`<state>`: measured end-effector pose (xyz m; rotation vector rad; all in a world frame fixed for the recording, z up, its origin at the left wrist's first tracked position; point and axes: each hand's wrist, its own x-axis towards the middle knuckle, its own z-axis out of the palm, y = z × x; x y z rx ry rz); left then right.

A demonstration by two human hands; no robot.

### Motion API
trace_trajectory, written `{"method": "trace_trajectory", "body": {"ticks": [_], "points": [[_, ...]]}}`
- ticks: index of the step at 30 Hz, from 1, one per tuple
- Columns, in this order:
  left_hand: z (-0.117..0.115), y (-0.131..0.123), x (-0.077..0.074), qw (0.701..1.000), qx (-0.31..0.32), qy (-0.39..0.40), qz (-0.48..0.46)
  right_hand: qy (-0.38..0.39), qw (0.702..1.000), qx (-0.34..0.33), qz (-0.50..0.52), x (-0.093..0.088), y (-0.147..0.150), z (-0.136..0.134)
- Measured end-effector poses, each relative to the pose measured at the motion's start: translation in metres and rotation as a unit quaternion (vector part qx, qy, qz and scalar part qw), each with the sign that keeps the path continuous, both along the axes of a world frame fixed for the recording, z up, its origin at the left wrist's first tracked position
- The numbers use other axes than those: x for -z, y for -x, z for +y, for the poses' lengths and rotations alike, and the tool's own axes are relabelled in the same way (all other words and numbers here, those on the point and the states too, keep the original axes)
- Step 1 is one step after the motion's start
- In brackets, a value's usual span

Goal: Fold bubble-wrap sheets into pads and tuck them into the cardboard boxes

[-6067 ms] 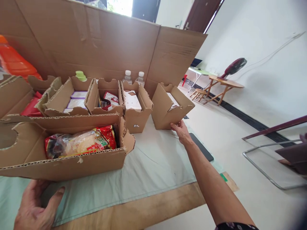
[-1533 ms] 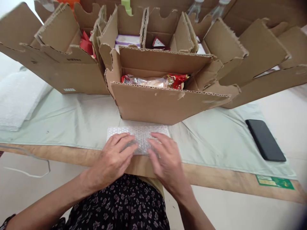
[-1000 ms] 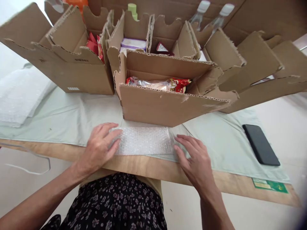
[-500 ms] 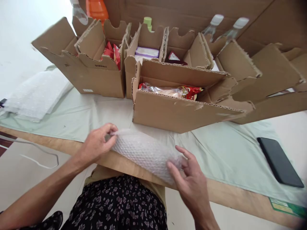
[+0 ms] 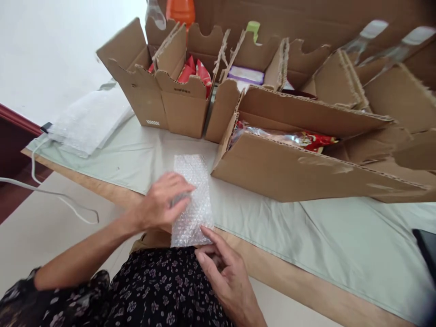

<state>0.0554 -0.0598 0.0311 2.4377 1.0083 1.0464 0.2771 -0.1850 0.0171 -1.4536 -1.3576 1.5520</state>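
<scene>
A flat, clear bubble wrap bag (image 5: 195, 175) lies lengthwise on the cloth, its near end reaching over the wooden table edge to my dark floral clothing. My left hand (image 5: 165, 200) is slightly blurred over the bag's left side, thumb and fingers apart, holding nothing. At the near right corner, my right hand (image 5: 225, 272) has its index finger on top of the bag and its other fingers curled at the edge, gripping that corner lightly. Whatever touches the bag's underside is hidden.
Cardboard bins (image 5: 184, 109) stand in a row behind, holding red packets (image 5: 194, 72) and a purple-edged pack (image 5: 245, 75). A front box (image 5: 289, 181) holds red-and-clear packaging. More bubble wrap (image 5: 88, 120) lies left; a black phone (image 5: 425, 250) right. A white cable (image 5: 68, 200) hangs at left.
The bubble wrap bag has turned from slanting sideways to pointing away from me. My left hand has let go of its end; my right hand has moved left with it. The view has shifted left.
</scene>
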Motion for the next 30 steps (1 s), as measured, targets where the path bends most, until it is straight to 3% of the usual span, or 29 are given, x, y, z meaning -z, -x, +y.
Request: {"method": "trace_trajectory", "body": {"ticks": [3, 5, 7, 11, 13, 16, 19, 24, 30], "points": [[-0.053, 0.007, 0.005, 0.990, 0.086, 0.089, -0.071, -0.004, 1.000, 0.011, 0.018, -0.003, 0.002, 0.006], [-0.073, 0.005, 0.011, 0.991, 0.069, 0.087, -0.073, -0.031, 0.999, 0.031, 0.022, -0.004, 0.007, 0.011], [-0.080, 0.000, 0.018, 0.993, -0.002, 0.088, -0.082, -0.071, 0.996, 0.052, 0.024, -0.003, 0.011, 0.015], [-0.072, -0.007, 0.021, 0.968, -0.137, 0.172, -0.118, -0.226, 0.970, 0.075, -0.048, -0.004, 0.009, 0.018], [-0.065, -0.006, 0.018, 0.965, -0.156, 0.183, -0.101, -0.335, 0.932, 0.050, -0.131, -0.005, 0.007, 0.022], [-0.052, -0.005, 0.015, 0.976, -0.138, 0.161, -0.056, -0.448, 0.858, -0.045, -0.246, -0.004, 0.006, 0.035], [-0.038, -0.005, 0.017, 0.980, -0.131, 0.147, -0.004, -0.461, 0.812, -0.127, -0.335, 0.001, 0.010, 0.050], [-0.024, -0.003, 0.025, 0.985, -0.155, 0.057, 0.053, -0.452, 0.789, -0.162, -0.384, 0.008, 0.017, 0.066], [-0.051, 0.005, 0.019, 0.979, -0.199, -0.035, -0.019, -0.460, 0.783, -0.132, -0.398, 0.009, 0.018, 0.068]]}}
